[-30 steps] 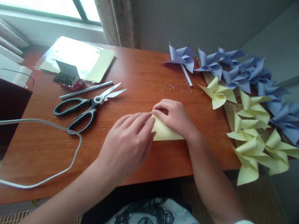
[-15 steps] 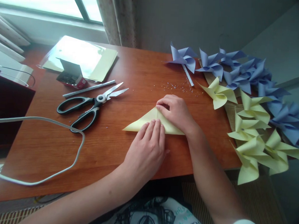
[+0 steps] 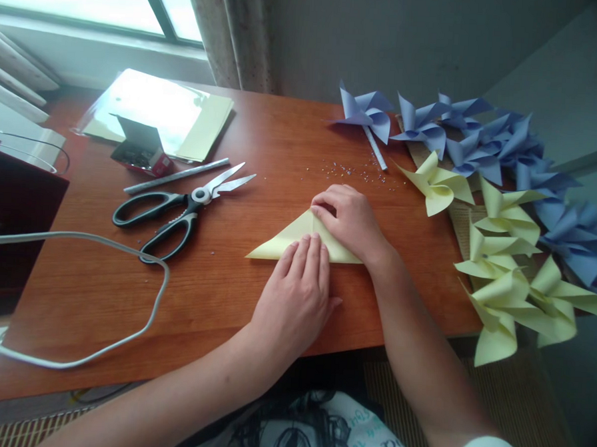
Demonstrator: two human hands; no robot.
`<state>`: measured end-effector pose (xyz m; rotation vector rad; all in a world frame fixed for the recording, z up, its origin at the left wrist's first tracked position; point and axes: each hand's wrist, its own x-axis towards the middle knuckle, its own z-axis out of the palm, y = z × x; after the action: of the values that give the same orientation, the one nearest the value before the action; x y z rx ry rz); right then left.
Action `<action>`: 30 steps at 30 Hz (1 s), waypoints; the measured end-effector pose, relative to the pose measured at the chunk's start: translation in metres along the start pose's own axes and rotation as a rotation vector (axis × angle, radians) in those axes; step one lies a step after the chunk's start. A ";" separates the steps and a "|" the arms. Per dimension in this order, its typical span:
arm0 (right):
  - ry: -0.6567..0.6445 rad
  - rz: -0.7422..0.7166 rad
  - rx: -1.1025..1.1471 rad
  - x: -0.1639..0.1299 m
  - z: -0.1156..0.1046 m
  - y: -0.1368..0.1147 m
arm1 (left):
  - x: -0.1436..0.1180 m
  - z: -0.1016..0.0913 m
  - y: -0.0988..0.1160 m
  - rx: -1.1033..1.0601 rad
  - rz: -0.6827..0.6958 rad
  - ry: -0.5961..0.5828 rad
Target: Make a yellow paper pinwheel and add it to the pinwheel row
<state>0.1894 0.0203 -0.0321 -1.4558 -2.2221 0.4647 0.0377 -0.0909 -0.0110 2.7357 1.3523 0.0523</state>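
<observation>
Both hands [image 3: 321,258] press flat a yellow paper triangle [image 3: 290,240], apex seemingly pointing away, long edge left-right.

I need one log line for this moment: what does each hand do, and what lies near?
left hand: flat on yellow paper triangle | right hand: pressing its top corner | near: scissors, yellow pinwheels
</observation>
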 end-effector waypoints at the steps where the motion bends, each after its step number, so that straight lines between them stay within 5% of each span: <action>1: 0.001 -0.006 -0.009 0.000 0.001 0.000 | 0.000 0.000 0.000 0.000 -0.004 -0.001; 30: 0.097 0.017 0.026 -0.007 -0.001 0.003 | 0.003 0.001 0.001 -0.001 -0.013 -0.031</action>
<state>0.1944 0.0151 -0.0338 -1.4528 -2.1218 0.4178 0.0402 -0.0890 -0.0119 2.7149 1.3612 0.0095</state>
